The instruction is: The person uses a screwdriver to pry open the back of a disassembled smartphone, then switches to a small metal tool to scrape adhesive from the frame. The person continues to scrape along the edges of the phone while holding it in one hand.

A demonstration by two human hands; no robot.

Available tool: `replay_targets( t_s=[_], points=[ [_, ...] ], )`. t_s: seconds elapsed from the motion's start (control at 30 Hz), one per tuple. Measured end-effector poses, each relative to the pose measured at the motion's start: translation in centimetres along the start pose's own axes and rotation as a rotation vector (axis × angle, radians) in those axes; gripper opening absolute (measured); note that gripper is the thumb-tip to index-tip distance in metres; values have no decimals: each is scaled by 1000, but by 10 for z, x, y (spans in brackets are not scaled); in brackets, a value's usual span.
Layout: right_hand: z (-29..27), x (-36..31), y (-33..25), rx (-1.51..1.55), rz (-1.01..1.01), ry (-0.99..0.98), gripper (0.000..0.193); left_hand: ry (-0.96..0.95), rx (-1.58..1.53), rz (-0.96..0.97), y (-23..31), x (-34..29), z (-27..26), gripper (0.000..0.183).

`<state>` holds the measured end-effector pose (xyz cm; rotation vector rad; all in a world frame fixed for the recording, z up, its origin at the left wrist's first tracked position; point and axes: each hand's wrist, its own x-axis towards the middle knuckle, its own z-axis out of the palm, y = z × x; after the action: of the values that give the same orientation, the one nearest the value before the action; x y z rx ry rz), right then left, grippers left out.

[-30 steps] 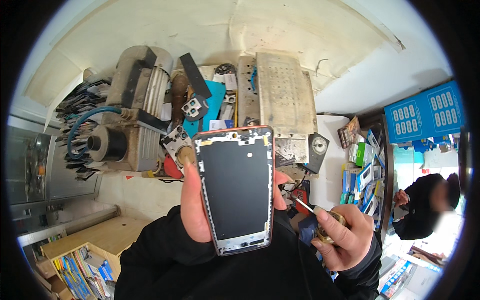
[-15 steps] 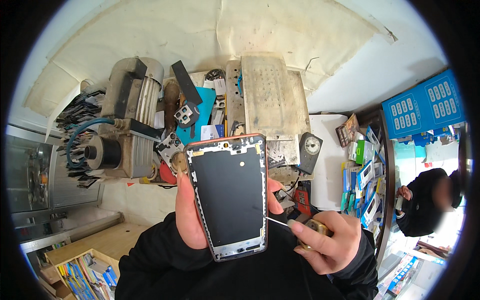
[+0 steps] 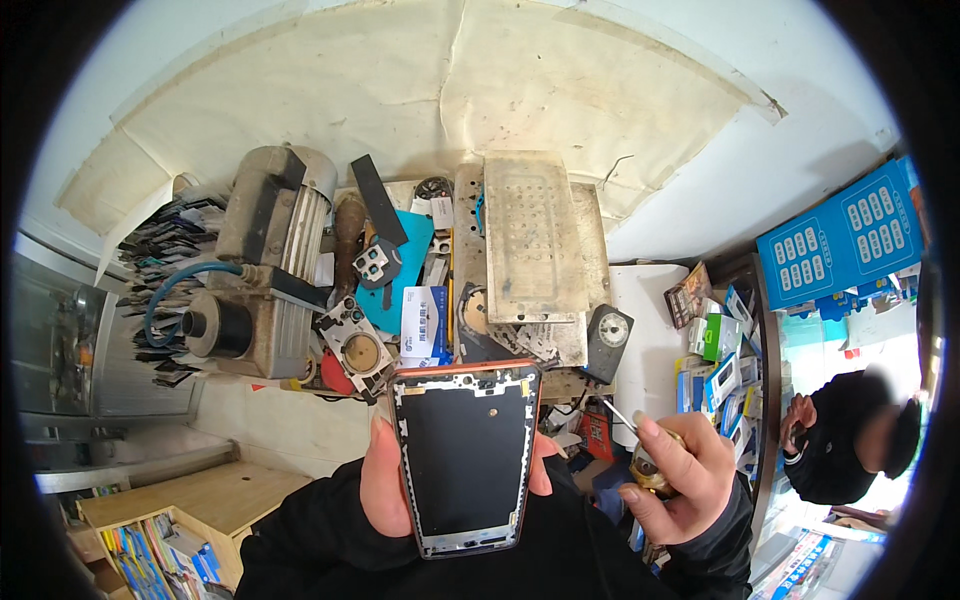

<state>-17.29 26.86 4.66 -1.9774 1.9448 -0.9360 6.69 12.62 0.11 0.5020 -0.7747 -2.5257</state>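
A phone frame (image 3: 466,455) with its screen off rests in my left hand (image 3: 384,490). Its inside is a flat black panel edged with ragged white residue, and the outer rim is orange-red. My left thumb lies along its left side and fingertips curl around the right side; the palm is hidden behind it. To the right, my right hand (image 3: 695,485) grips a slim metal pick (image 3: 622,415) with a stubby brownish handle. The pick's tip points up and left, apart from the phone frame.
Beyond the phone frame, a worn bench holds a motor-driven machine (image 3: 262,250), a perforated metal plate (image 3: 530,235), a dark dial box (image 3: 608,343) and phone parts. Boxes (image 3: 722,337) stack on the right, near another person (image 3: 845,435). A wooden book drawer (image 3: 165,550) sits lower left.
The pick has left the right edge of the phone frame and moved right with my right hand. The phone frame sits lower in the picture, and the bench has shifted down too.
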Motion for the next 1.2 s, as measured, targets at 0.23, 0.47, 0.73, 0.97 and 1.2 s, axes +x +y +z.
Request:
replay_targets(
  t_s=[0.23,0.47,0.73,0.97,1.2],
  points=[
    [-7,29,15,-69,121,-1,67,-39,-19,55,-6,-6,-12,118],
    [12,89,156,-240,305,-110,66,-89,-340,239,-25,-15,-32,113],
    [90,181,224,-308,218,67,48,285,-121,257,-37,-45,-10,107],
    [112,200,257,-230,154,-23,34,223,-286,384,-55,-69,1,92],
    [52,28,133,149,236,312,30,-13,-223,174,-31,-72,-22,89]
  ],
)
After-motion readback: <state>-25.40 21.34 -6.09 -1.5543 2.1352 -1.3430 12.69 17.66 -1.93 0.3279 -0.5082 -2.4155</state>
